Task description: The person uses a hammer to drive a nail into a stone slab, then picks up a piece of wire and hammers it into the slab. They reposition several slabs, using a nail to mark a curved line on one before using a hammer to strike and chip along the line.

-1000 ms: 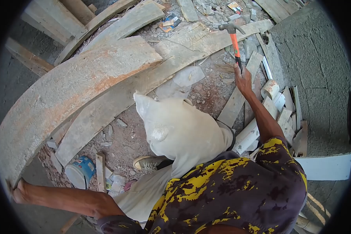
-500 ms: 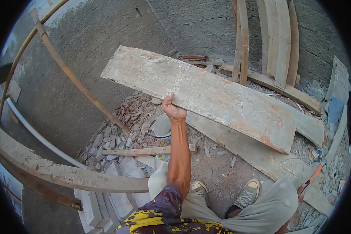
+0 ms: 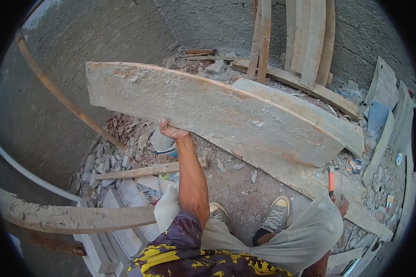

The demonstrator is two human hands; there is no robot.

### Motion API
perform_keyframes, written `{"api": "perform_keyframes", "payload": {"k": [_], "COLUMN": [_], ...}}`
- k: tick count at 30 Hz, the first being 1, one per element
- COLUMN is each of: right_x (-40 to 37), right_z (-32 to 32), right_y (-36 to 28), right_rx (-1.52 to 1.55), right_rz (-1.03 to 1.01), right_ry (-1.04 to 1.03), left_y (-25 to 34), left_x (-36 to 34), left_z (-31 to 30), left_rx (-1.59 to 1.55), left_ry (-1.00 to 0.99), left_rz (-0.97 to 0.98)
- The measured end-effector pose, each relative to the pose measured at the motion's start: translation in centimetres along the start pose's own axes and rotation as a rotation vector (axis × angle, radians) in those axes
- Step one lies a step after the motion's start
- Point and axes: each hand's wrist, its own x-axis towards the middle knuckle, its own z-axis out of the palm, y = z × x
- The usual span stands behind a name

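Note:
My left hand (image 3: pixel 174 132) is closed around the lower edge of a long, wide wooden plank (image 3: pixel 208 111) crusted with cement. The plank is lifted and tipped up on its long edge, its broad face toward me. Beside my right knee, my right hand (image 3: pixel 343 205) is partly hidden by the trouser leg. It grips an orange-handled tool (image 3: pixel 331 181), whose working end I cannot make out. Under and behind the held plank lie another board (image 3: pixel 272 166) on the ground and a pale board (image 3: pixel 309 113).
Several upright planks (image 3: pixel 309 41) lean on the rough wall. A bucket (image 3: pixel 162 141), a wooden batten (image 3: pixel 150 170) and rubble (image 3: pixel 120 161) are on the left. A concrete-crusted beam (image 3: pixel 74 219) crosses the lower left. A bamboo pole (image 3: pixel 62 97) leans on the left wall; scraps lie right.
My left hand has tipped the plank more upright and, as the view shifted, it appears further left. The orange-handled tool in my right hand has swung to point upward.

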Motion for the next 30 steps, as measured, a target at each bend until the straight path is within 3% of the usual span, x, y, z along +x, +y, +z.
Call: {"api": "perform_keyframes", "payload": {"k": [2, 3, 5, 6, 8, 9, 11, 12, 14, 17, 19, 21, 23, 25, 26, 28, 30], "right_x": [-0.9, 1.3, 5.0, 6.4, 7.4, 6.9, 6.6, 5.5, 2.3, 0.0, -0.6, -0.3, -1.0, -1.7, -1.9, -1.6, -2.0], "right_z": [-1.7, -2.6, -2.5, -2.6, -1.3, -1.5, -0.6, 1.0, 1.7, 2.6, 3.0, 4.1, 5.0, 3.4, 3.4, 2.6, 3.0], "right_y": [-1.8, -4.8, -8.7, -11.4, -14.9, -14.8, -14.7, -12.6, -11.7, -11.3, -10.8, -10.2, -8.0, -10.3, -9.9, -10.8, -10.5], "right_rx": [-0.092, 0.063, 0.011, 0.048, -0.081, -0.083, -0.11, 0.047, 0.038, 0.203, 0.157, 0.081, 0.208, 0.158, 0.149, 0.132, 0.15], "right_rz": [-0.043, 0.045, -0.33, -0.426, -0.606, -0.611, -0.587, -0.497, -0.617, -0.581, -0.657, -0.773, -0.848, -0.653, -0.621, -0.595, -0.631], "right_ry": [-0.032, -0.134, -0.124, -0.243, -0.387, -0.416, -0.756, -0.863, -0.727, -0.757, -0.791, -0.813, -0.808, -0.814, -0.794, -0.864, -0.777], "left_y": [-0.1, -0.2, -1.0, -0.9, -0.2, -0.8, -0.2, -0.2, -0.1, -0.4, -1.2, -0.7, 0.0, -0.8, -1.1, 0.2, 2.1], "left_x": [-0.6, -0.9, -1.7, -1.4, -0.2, -0.5, -1.4, -2.0, -2.6, -2.9, -1.9, -1.6, -3.6, -4.2, -4.0, -2.6, -1.8], "left_z": [-0.1, 0.6, 4.1, 2.8, -0.4, 0.3, -0.8, -0.7, -0.1, 0.9, -0.3, 0.6, 3.6, 3.4, 2.9, -1.9, -6.0], "left_rx": [-0.058, -0.106, 0.037, 0.027, -0.382, -0.254, -0.268, -0.287, -0.315, -0.26, -0.433, -0.38, -0.238, -0.318, -0.392, -0.371, -0.232], "left_ry": [0.004, 0.004, -0.061, -0.028, -0.429, -0.258, -0.181, -0.117, -0.038, -0.033, -0.202, -0.198, -0.13, -0.015, -0.078, -0.174, -0.053], "left_rz": [0.089, 0.124, 0.152, 0.11, -0.032, 0.169, 0.201, 0.193, 0.189, 0.245, 0.235, 0.239, 0.213, 0.211, 0.145, 0.005, 0.018]}}
